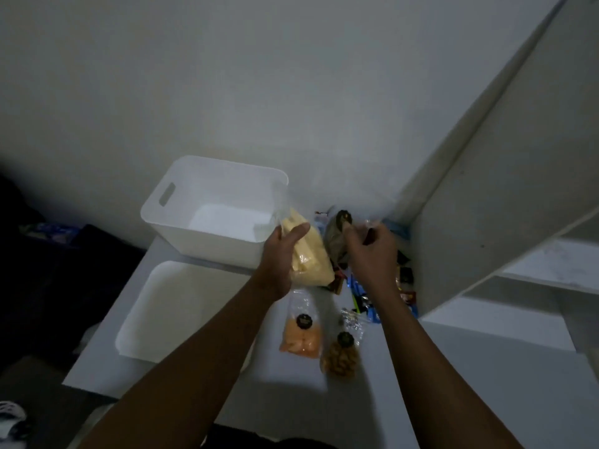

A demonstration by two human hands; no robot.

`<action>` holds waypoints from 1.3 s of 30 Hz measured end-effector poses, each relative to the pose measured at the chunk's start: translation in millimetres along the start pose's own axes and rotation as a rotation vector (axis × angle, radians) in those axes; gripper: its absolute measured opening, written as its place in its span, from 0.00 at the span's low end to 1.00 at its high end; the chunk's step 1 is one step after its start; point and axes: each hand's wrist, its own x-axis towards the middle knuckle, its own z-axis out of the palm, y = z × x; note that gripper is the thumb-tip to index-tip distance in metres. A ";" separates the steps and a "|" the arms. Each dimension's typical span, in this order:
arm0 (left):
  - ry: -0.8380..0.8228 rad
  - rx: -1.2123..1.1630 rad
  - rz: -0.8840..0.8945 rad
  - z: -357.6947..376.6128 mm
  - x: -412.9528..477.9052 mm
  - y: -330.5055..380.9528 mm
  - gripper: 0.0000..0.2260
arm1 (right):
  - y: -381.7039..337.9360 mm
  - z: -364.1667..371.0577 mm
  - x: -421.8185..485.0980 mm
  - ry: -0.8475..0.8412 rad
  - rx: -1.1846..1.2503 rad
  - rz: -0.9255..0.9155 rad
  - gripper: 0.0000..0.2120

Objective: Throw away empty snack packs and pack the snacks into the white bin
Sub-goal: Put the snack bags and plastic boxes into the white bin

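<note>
Left hand point(278, 254): a clear plastic pack of pale yellow snacks point(308, 251) is gripped round its middle, just right of the bin, likely for dropping in.
Right hand point(372, 251): the top of a dark brownish snack pouch point(335, 234) is pinched, probably for lifting.
Rectangular white plastic bin point(181, 186): stood far left, open.
Near: a flat orange snack pack point(299, 338) is left lying.

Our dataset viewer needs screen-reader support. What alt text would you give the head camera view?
A person's left hand holds a clear bag of yellow snacks beside an empty white bin, while the right hand grips a brownish snack bag. An orange snack pack, a pack of brown snacks and loose wrappers lie on the white table in dim light.
</note>
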 end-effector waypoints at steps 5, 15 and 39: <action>0.056 0.113 0.183 -40.6 29.2 68.4 0.07 | -52.4 60.9 28.2 0.066 0.000 -0.103 0.13; 0.159 0.671 0.375 -119.9 120.8 136.8 0.19 | -67.7 185.5 75.2 -0.082 -0.063 0.132 0.18; -0.121 0.727 -0.115 -153.0 216.4 58.5 0.23 | 26.0 277.6 82.2 -0.175 -0.209 0.599 0.10</action>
